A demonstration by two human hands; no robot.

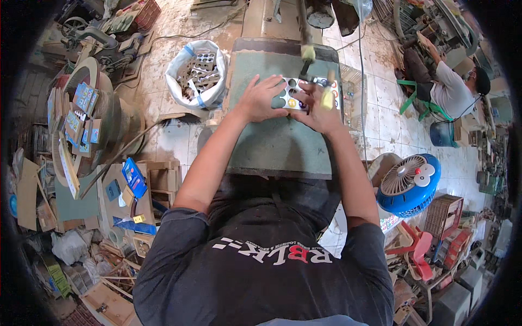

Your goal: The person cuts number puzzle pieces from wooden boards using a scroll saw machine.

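Note:
A white board (293,86) with round dark holes and coloured circles lies on the green-grey machine table (277,144). My left hand (262,99) is at its left edge, fingers stretched out and thumb along the near side. Over the near right part of the board bends my right hand (319,113), thumb and fingers closed on it. A machine arm (302,24) reaches down above the board. Yellow-green blocks on the machine, one of them (328,100) blurred, partly cover my right hand. The cutting point cannot be made out.
Left of the table stands a white sack (173,70) of dark perforated offcuts. A crate (353,98) is at the table's right. Further right are a blue fan (409,183), a red chair (417,252) and a seated person (451,89). Printed boards (84,117) lie on a round stand at left.

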